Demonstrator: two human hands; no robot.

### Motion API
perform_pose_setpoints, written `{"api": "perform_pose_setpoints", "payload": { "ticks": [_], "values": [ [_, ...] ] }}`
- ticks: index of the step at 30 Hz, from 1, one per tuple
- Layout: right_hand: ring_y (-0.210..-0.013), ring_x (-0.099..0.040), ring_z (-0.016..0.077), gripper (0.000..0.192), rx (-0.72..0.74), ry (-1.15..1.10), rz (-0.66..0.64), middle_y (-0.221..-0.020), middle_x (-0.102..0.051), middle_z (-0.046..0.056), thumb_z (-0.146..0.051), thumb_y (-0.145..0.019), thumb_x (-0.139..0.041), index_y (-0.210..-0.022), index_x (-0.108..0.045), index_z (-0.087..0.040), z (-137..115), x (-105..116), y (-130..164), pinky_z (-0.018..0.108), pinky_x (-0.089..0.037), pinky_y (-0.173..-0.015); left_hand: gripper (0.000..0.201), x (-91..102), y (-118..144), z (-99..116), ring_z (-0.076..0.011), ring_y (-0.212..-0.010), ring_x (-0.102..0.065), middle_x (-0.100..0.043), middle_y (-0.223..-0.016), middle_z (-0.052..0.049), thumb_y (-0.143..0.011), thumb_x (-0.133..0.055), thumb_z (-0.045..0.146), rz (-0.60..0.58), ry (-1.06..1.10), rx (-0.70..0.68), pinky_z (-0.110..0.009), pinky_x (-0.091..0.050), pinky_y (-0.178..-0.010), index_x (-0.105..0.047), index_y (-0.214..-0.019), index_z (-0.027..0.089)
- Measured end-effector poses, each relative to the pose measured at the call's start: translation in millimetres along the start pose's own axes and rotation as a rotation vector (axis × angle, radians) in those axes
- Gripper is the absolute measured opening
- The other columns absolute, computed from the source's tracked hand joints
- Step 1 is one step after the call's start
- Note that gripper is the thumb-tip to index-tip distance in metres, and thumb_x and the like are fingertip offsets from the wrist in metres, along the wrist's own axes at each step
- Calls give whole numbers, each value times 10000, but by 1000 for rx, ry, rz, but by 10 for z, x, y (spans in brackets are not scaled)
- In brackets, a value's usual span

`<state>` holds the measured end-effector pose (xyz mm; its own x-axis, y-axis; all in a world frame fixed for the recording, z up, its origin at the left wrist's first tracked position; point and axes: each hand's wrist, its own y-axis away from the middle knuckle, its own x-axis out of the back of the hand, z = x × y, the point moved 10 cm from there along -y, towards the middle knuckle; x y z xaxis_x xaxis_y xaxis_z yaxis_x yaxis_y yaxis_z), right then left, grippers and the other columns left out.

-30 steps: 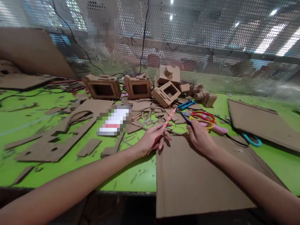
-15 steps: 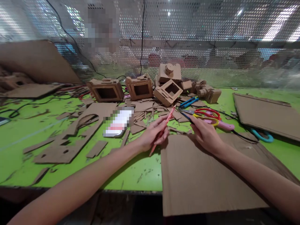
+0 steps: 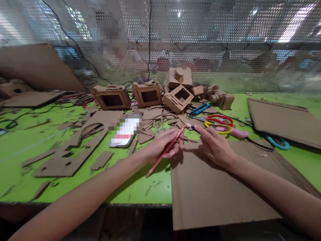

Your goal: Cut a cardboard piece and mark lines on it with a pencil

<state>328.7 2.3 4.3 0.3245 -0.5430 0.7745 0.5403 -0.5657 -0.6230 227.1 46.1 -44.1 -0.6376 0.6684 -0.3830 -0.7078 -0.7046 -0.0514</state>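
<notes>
- Your left hand point(image 3: 163, 147) is pinching a pink pencil point(image 3: 167, 149) between thumb and fingers; that grip is pressed together on the shaft near its upper half.
- The pencil's long axis is running diagonally, its lower end pointing down-left over the green counter point(image 3: 75, 180) and its upper end pointing up-right toward your other hand.
- Your right hand point(image 3: 217, 147) is resting on the far left corner of the large cardboard sheet point(image 3: 220, 190), fingers loosely spread and holding nothing, fingertips lying just beside the pencil's upper end.
- The sheet is lying directly to the right of the pencil, its left edge running just beside your left hand, and its near edge is hanging over the counter's front edge.
- The left hand is the nearer one to the pencil, since it is holding it; the right is nearer to the sheet and to the tools beyond.
- Just past your right fingertips, red and yellow scissors point(image 3: 218, 124) are lying with a pink-handled tool point(image 3: 237, 133) beside them, and blue scissors point(image 3: 200, 109) are sitting a little farther back.
- Cardboard scraps point(image 3: 152, 117) and small cardboard boxes point(image 3: 147, 94) are crowding the far side, so open room is lying mainly on the bare sheet and on the green strip near your left forearm.
</notes>
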Motion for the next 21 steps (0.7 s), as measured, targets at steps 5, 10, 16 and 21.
{"api": "perform_pose_setpoints", "payload": {
  "ticks": [5,10,16,21],
  "values": [
    [-636,-475,130,545,25,-4,-35,-904,-523,31,-159,-930,-377,-1445,-280,-306,-83,-17,-10,198,-343,-473,248,13,38,38,-17,-337,-197,-321,-496,115,-907,-524,417,81,-51,23,-120,-163,-322,-563,-915,172],
    [-589,-400,114,545,-26,-79,-142,-853,-485,25,-131,-916,-350,-1445,-318,-256,-177,-74,-53,199,-325,-474,320,7,78,158,-38,-379,-344,-392,-516,86,-896,-527,497,102,-231,-62,-150,-228,-360,-540,-840,182],
    [-593,-398,120,584,7,-77,-199,-856,-478,26,-155,-915,-381,-1478,-287,-276,-266,-78,-56,206,-328,-478,308,-39,109,218,-43,-417,-266,-357,-540,87,-905,-510,489,108,-305,-120,-156,-195,-373,-508,-847,186],
    [-592,-415,117,642,28,-53,-155,-821,-464,9,-154,-912,-394,-1511,-204,-285,-276,15,-57,196,-307,-467,359,-60,139,264,-46,-383,-308,-374,-491,89,-919,-454,522,127,-401,-160,-164,-223,-363,-484,-799,185]
  ]
}}
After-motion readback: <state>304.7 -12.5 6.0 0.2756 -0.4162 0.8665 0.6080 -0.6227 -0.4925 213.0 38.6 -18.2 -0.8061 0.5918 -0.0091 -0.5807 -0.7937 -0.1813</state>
